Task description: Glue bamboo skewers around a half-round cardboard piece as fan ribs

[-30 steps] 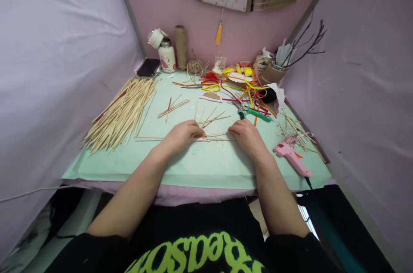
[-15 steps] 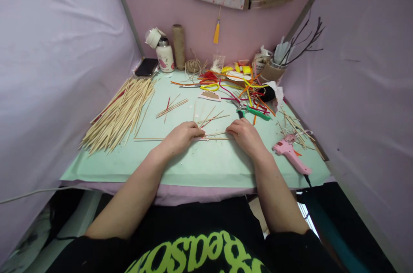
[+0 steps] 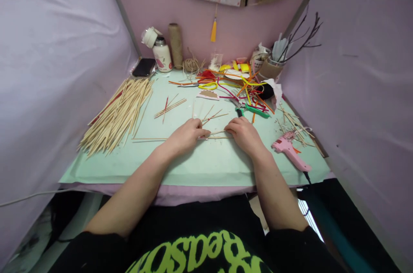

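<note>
Between my two hands runs a thin wooden stick, pinched at its left end by my left hand. At its other end the fingers of my right hand are closed on it. Just under it, a longer pale stick lies across the table and passes beneath my left hand. Several short sticks, some with red on them, cross each other just beyond my left fingers. Where the held stick meets my fingertips is partly hidden.
A big pile of sticks covers the left side. Green-handled pliers lie beyond my right hand, near yellow-handled scissors and tangled coloured strips. A pink glue gun rests at right. A bottle stands at the back.
My left hand has shifted slightly to the right along the sticks, and its fingertips cover more of them. My right hand stays nearly in place. The whole view has moved slightly.
</note>
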`<state>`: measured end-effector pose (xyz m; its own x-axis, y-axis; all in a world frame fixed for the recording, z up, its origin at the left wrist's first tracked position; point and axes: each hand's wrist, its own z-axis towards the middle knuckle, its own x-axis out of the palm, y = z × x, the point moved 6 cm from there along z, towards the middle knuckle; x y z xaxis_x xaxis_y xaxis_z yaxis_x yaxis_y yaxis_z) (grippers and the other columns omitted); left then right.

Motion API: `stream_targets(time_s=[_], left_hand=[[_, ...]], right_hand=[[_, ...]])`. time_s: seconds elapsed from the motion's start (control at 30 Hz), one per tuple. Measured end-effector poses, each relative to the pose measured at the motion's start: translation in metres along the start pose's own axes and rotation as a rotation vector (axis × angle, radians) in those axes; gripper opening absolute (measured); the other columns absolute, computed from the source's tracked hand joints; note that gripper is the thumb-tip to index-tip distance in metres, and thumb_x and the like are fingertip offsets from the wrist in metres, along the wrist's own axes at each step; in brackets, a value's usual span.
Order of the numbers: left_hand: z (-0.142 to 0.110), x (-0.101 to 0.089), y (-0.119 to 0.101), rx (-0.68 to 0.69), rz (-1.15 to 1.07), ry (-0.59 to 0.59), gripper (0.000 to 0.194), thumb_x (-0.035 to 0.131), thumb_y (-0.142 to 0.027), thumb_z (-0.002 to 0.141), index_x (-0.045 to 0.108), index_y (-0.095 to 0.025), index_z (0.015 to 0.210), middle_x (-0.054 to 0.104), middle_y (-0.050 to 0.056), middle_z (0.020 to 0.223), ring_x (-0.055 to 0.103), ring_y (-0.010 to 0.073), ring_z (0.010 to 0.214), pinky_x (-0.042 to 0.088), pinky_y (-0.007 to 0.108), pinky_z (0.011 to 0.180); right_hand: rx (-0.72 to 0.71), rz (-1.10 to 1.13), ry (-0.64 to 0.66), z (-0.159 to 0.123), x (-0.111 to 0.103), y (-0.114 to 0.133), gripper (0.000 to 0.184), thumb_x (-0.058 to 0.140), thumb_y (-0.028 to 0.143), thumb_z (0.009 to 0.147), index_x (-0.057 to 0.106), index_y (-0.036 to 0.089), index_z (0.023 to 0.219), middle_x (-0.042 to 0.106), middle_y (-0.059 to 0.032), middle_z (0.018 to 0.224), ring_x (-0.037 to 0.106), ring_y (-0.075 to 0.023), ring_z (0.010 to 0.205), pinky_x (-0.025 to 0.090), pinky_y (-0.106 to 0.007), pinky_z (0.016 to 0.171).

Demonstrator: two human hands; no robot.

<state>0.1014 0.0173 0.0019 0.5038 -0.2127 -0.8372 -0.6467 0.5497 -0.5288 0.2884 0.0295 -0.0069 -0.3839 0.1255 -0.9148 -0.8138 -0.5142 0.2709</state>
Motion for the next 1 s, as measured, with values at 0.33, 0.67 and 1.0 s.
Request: stream_targets(time_s=[0.33, 0.67, 1.0], left_hand=[[0.003, 0.006, -0.002, 0.115, 0.189, 0.014, 0.036, 0.043, -0.021, 0.096, 0.075, -0.027, 0.113, 0.055, 0.009, 0.096, 0.045, 0.0232, 0.095, 0.041, 0.036, 0.085], [0.007, 0.009, 0.008, 0.022, 0.144, 0.082, 0.036, 0.044, -0.022, 0.095, 0.075, -0.03, 0.111, 0.054, 0.009, 0.103, 0.043, 0.025, 0.1, 0.038, 0.041, 0.091], [0.008, 0.01, 0.008, -0.028, 0.22, 0.134, 0.035, 0.042, -0.028, 0.097, 0.073, -0.031, 0.115, 0.052, 0.008, 0.109, 0.042, 0.025, 0.103, 0.036, 0.04, 0.091]], right_hand=[[0.008, -0.008, -0.012, 0.001, 0.0, -0.001, 0.022, 0.055, 0.013, 0.09, 0.075, 0.02, 0.086, 0.07, -0.0086, 0.089, 0.052, -0.0249, 0.089, 0.042, -0.036, 0.078], [0.032, -0.039, 0.01, 0.002, 0.002, 0.0, 0.02, 0.056, 0.012, 0.091, 0.074, 0.018, 0.085, 0.069, -0.009, 0.088, 0.05, -0.0244, 0.091, 0.041, -0.034, 0.078], [0.028, -0.068, 0.005, 0.002, 0.005, -0.001, 0.02, 0.056, 0.012, 0.091, 0.074, 0.018, 0.085, 0.069, -0.008, 0.086, 0.049, -0.0243, 0.089, 0.04, -0.034, 0.076]])
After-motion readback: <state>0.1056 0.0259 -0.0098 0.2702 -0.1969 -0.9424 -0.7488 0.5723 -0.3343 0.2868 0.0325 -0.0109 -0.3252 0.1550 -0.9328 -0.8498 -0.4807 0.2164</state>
